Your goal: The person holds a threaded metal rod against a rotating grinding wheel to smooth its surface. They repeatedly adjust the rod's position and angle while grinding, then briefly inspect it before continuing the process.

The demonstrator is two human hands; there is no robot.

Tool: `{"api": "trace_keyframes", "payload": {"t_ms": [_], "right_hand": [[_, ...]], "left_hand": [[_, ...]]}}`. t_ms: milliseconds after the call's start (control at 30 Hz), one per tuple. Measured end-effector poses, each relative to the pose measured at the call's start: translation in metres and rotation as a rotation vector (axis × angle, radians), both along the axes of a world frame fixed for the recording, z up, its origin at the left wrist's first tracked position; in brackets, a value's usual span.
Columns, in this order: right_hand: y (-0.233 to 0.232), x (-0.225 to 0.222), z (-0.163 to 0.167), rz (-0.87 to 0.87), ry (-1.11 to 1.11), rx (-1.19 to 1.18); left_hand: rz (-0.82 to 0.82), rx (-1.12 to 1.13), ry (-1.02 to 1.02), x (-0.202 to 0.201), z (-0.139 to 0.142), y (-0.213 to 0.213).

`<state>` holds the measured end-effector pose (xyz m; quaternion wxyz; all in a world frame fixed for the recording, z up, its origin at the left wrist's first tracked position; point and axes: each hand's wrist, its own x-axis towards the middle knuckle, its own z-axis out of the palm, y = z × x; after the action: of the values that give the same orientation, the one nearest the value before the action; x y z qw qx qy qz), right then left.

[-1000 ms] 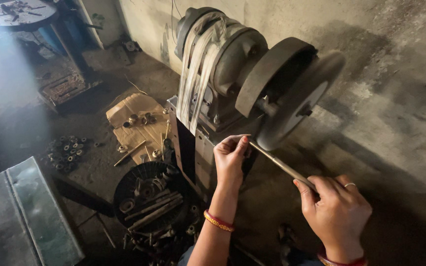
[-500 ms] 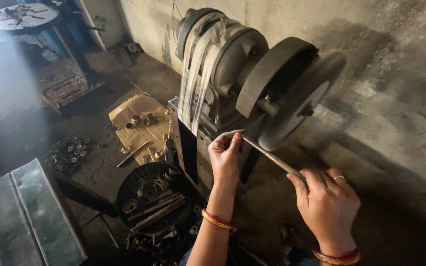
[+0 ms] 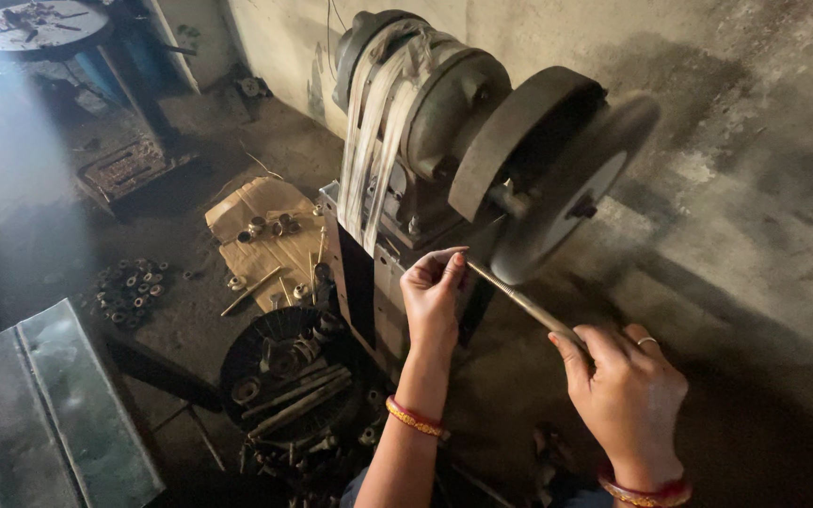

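Note:
I hold a thin metal rod (image 3: 524, 303) with both hands, against the lower edge of a grey grinding wheel (image 3: 571, 193). My left hand (image 3: 433, 296) pinches the rod's far end, close to the wheel. My right hand (image 3: 625, 390) grips the near end. The wheel sits on a belt-driven grinder (image 3: 425, 141) with pale belts (image 3: 374, 132) over its pulley. A red bangle is on each wrist, and a ring is on my right hand.
A round black tray (image 3: 279, 376) of rods and metal parts lies on the floor below my left arm. Cardboard (image 3: 265, 235) with small fittings lies beyond it. Several small rings (image 3: 129, 282) sit at the left. A metal sheet (image 3: 39, 414) is at bottom left, a concrete wall (image 3: 755, 169) at the right.
My right hand has slid a little left and down along the rod. The rod stays against the wheel and my left hand keeps its pinch.

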<state>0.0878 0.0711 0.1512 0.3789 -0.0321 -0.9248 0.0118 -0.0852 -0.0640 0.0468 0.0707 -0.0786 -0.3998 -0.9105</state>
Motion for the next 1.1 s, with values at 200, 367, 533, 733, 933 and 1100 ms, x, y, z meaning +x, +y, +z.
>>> {"api": "trace_keyframes", "payload": {"t_ms": [200, 367, 533, 733, 933, 1100], "right_hand": [[0.004, 0.0, 0.0, 0.038, 0.016, -0.02], [0.002, -0.005, -0.005, 0.028, 0.113, 0.011], [-0.001, -0.012, -0.008, 0.076, 0.144, 0.002], [0.0, -0.007, -0.006, 0.064, 0.156, 0.038], [0.001, 0.0, -0.005, 0.057, 0.155, 0.046], [0.001, 0.0, -0.005, 0.044, 0.149, 0.056]], "left_hand": [[0.047, -0.056, 0.019, 0.003, 0.002, -0.001], [0.055, -0.04, -0.029, 0.0, 0.005, -0.001], [0.057, -0.005, -0.02, -0.004, 0.006, -0.005], [0.051, -0.048, -0.03, -0.002, 0.005, -0.005], [-0.015, 0.018, -0.025, 0.003, 0.002, -0.002], [-0.01, 0.009, -0.018, 0.003, 0.001, -0.003]]}}
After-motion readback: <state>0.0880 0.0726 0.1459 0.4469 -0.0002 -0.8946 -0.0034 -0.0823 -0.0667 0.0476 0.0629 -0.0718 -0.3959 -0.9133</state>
